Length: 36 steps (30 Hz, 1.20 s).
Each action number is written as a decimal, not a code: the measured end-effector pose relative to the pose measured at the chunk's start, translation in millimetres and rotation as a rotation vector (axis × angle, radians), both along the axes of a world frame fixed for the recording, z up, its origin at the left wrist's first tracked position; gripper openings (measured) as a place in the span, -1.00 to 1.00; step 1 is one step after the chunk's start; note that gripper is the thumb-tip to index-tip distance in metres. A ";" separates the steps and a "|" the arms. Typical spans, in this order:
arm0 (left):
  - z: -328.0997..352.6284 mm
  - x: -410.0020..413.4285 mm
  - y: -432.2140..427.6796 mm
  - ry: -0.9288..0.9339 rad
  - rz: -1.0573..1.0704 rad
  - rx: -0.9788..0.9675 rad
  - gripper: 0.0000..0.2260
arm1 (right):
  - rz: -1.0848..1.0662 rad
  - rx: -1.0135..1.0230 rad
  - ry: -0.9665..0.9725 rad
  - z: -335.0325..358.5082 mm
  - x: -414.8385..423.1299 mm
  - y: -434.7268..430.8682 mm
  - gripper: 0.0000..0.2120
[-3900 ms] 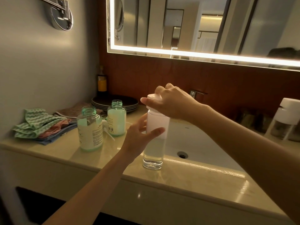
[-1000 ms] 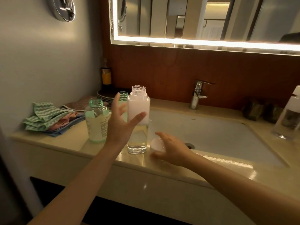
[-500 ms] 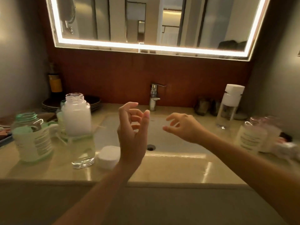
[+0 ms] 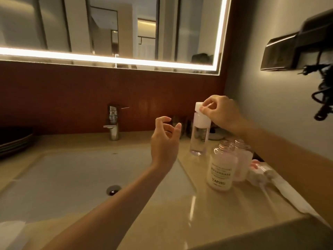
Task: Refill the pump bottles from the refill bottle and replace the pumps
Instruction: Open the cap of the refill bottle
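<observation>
A tall clear refill bottle [image 4: 198,138] with a white cap [image 4: 198,106] stands on the counter to the right of the basin. My right hand [image 4: 220,113] grips its cap from the right. My left hand [image 4: 164,141] hovers just left of the bottle, fingers curled apart, holding nothing. In front of it stand two open pinkish pump bottles without pumps, one labelled [image 4: 222,169] and one behind it [image 4: 242,159]. The removed pumps [image 4: 259,173] with their tubes lie on the counter to their right, partly hidden by my right forearm.
The sink basin [image 4: 75,179] with its drain fills the left half; a chrome tap [image 4: 113,123] stands behind it. Dark plates [image 4: 14,139] are stacked at far left. A wall-mounted holder with a coiled cord [image 4: 306,44] hangs at upper right. A lit mirror runs above.
My view has swung right, away from the green bottles and the uncapped bottle. My right hand has reached over and closed on the capped refill bottle's top; my left hand has followed.
</observation>
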State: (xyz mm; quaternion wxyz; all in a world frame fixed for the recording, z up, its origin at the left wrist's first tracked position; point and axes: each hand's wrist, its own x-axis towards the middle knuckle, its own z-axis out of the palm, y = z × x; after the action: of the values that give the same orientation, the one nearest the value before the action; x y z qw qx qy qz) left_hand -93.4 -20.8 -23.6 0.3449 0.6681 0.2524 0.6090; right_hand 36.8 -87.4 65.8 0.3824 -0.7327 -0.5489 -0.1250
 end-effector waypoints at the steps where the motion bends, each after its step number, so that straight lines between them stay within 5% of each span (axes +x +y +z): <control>1: -0.2 16.5 6.9 0.022 -0.016 -0.016 -0.78 | -0.030 -0.005 0.000 3.1 13.8 6.9 -0.76; 13: -17.6 161.0 97.3 0.287 -0.290 -0.316 -0.10 | -0.135 -0.156 0.119 2.1 97.7 93.1 -0.35; 19: -20.8 158.8 102.5 0.204 -0.415 -0.272 -0.37 | -0.106 -0.242 0.058 -3.7 97.1 100.5 -0.52; 36: -18.9 -31.4 21.4 0.160 -0.323 -0.222 -0.44 | 0.051 -0.252 0.009 5.5 -71.0 10.4 -0.52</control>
State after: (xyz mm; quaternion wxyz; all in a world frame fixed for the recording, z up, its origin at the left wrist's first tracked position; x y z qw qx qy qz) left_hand -124.8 0.6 -42.4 0.4884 0.7041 0.2343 0.4592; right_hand -34.2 -77.0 71.3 0.2929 -0.7612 -0.5770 -0.0420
